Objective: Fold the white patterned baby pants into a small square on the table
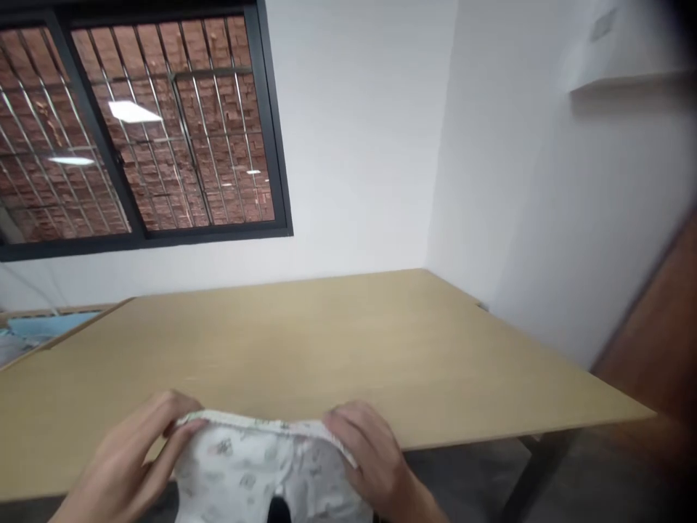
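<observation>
A white cloth (239, 472) with a small scattered print hangs at the bottom of the view, just in front of the table's near edge. It has a hemmed upper edge, stretched between my two hands; its lower part is cut off, so I cannot tell what kind of piece it is. My left hand (136, 454) pinches the left end of that edge between thumb and fingers. At the right end, my right hand (375, 454) has its fingers curled over the hem. A small dark rounded thing (279, 510) shows against the cloth at the bottom.
A wide light wood table (305, 341) stretches to the white wall. At far left, a wood-edged area holds blue and pale fabric (49, 325). A dark table leg (539, 472) stands below right. A barred window (179, 123) is at upper left, a brown panel (653, 327) at right.
</observation>
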`<action>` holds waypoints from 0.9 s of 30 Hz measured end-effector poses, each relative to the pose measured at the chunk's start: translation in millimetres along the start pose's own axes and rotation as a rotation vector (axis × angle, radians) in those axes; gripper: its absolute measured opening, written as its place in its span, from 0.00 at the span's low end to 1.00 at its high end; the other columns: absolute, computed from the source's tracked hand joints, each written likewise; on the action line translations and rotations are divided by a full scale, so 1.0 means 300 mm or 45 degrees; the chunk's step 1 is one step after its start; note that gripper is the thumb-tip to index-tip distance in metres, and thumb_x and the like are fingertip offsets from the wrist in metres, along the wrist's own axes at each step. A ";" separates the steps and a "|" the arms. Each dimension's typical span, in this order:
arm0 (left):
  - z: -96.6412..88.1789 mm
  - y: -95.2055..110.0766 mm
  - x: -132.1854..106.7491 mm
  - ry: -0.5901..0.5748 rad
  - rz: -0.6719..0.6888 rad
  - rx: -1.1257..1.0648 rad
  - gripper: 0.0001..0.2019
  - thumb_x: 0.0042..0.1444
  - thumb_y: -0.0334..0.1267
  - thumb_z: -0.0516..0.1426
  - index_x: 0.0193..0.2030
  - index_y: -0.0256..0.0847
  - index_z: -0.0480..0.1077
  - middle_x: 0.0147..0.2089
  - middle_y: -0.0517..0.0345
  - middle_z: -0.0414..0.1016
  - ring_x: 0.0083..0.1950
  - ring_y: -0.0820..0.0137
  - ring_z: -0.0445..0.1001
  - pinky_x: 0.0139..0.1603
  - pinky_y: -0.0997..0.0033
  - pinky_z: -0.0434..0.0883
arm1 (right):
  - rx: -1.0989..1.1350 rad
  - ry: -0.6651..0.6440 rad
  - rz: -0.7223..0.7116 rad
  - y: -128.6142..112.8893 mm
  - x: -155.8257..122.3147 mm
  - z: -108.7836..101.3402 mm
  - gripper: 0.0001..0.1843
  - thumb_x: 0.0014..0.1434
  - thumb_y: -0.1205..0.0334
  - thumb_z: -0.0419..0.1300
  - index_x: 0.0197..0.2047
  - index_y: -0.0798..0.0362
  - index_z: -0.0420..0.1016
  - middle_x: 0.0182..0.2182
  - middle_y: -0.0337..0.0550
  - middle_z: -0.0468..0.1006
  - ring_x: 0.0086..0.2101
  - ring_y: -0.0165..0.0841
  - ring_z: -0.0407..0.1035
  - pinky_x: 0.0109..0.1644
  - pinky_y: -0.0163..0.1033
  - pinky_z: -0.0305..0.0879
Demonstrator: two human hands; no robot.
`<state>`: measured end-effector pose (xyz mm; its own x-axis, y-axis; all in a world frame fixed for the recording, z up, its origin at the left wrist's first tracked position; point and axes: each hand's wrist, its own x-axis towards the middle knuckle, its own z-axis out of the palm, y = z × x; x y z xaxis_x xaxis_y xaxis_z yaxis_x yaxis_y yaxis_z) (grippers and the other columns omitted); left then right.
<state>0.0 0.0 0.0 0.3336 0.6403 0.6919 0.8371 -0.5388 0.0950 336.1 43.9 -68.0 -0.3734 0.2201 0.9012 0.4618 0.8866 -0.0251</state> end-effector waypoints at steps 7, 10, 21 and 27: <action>0.229 -0.126 0.181 0.003 -0.203 -0.098 0.13 0.70 0.46 0.47 0.42 0.43 0.68 0.39 0.58 0.72 0.40 0.67 0.71 0.44 0.70 0.66 | 0.061 -0.221 0.338 0.302 0.015 0.130 0.32 0.62 0.80 0.43 0.66 0.53 0.64 0.47 0.51 0.68 0.49 0.37 0.68 0.54 0.43 0.71; 0.423 -0.224 0.254 -0.163 -0.331 -0.169 0.15 0.71 0.46 0.43 0.43 0.43 0.67 0.42 0.55 0.71 0.44 0.64 0.70 0.49 0.64 0.66 | 0.176 -0.364 0.574 0.446 0.007 0.236 0.27 0.65 0.76 0.43 0.63 0.54 0.65 0.48 0.51 0.69 0.48 0.36 0.70 0.54 0.43 0.70; 0.998 -0.507 0.315 -0.233 -0.625 -0.173 0.11 0.68 0.36 0.44 0.46 0.43 0.66 0.47 0.52 0.75 0.51 0.63 0.73 0.51 0.64 0.67 | 0.026 -0.603 0.708 0.801 -0.092 0.510 0.16 0.69 0.68 0.45 0.41 0.52 0.74 0.42 0.46 0.74 0.43 0.38 0.69 0.48 0.40 0.65; 1.158 -0.629 0.479 -0.286 -0.656 -0.096 0.08 0.67 0.31 0.46 0.41 0.42 0.65 0.45 0.54 0.74 0.49 0.65 0.72 0.49 0.68 0.65 | -0.146 -0.580 0.793 1.019 -0.067 0.655 0.17 0.67 0.72 0.45 0.46 0.53 0.74 0.46 0.49 0.74 0.48 0.40 0.68 0.52 0.42 0.61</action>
<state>40.7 383.8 -167.1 -0.0192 0.9271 0.3743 0.8857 -0.1579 0.4366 326.7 390.6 -179.0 -0.2999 0.8310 0.4684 0.7659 0.5025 -0.4010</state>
